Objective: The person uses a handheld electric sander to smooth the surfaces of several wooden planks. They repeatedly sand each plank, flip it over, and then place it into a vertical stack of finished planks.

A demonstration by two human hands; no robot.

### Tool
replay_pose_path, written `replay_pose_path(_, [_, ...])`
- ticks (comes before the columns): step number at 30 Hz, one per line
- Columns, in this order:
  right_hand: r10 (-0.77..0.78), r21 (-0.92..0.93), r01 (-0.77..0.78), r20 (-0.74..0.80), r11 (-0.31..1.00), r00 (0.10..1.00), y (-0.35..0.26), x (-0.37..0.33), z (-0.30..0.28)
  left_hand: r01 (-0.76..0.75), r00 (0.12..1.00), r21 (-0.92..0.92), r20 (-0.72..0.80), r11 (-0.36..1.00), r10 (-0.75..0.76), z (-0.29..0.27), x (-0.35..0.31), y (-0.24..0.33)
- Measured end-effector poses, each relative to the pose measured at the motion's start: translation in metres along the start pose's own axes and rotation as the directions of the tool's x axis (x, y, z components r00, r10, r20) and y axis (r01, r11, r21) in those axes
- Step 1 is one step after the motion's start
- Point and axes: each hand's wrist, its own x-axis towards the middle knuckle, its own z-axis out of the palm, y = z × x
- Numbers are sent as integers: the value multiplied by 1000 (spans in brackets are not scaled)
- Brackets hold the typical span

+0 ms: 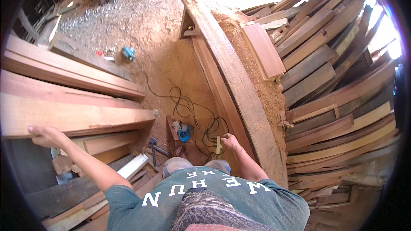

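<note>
On the left, my left hand (45, 136) is closed on the near edge of a long pale wooden board (81, 113), which lies on a stack of timber. My right hand (232, 142) is low at centre right with its fingers pinched on a short pale yellow strip (218, 145); whether it is wood or a folded rule I cannot tell. Between my hands, a blue and silver power tool (183, 131) rests on the sawdust-covered ground near my feet. Beside it lies a dark hammer-like tool (156, 146).
A black cord (184, 102) lies in loops on the ground. A long plank bench (233, 64) runs along my right side. Farther off is another blue power tool (128, 53). Piled boards (325, 60) fill the right, with a reddish board (264, 49) beside the bench.
</note>
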Motion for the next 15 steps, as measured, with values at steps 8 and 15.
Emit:
replay_pose_path(8, [92, 31, -93, 22, 995, 995, 47, -36, 13, -153, 985, -284, 37, 947, 170, -20, -41, 80])
replay_pose_path(15, [-100, 130, 115, -111, 985, 989, 30, -68, 0, 45, 918, -635, 331, 771, 218, -60, -24, 233])
